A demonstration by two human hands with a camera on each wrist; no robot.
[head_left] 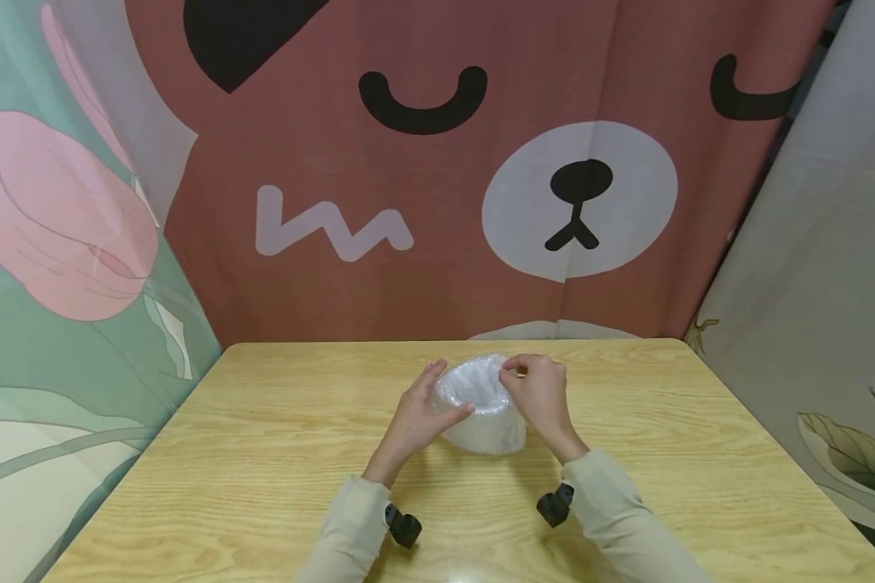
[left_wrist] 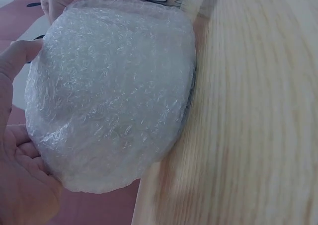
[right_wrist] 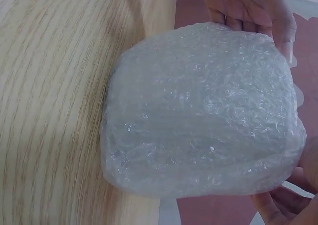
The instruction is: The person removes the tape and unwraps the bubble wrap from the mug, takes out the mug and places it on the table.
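Note:
A rounded bundle of clear bubble wrap (head_left: 484, 431) stands on the table between both hands, its hollow top facing up. From the left, my left hand (head_left: 417, 417) holds it, with the thumb over the near rim and the fingers along the far left side. At the right part of the rim, my right hand (head_left: 543, 391) pinches the edge of the wrap between thumb and fingers. The left wrist view shows the bubbly side of the wrap (left_wrist: 114, 96) close up. Crinkled, whitish and translucent, the wrap (right_wrist: 203, 115) fills the right wrist view; its inside is hidden there.
The light wooden table (head_left: 262, 453) extends on all sides of the bundle. Behind its far edge hangs a curtain (head_left: 437, 300) with a bear print. Each sleeve cuff carries a small black camera, one on the left wrist (head_left: 405, 529) and one on the right wrist (head_left: 554, 508).

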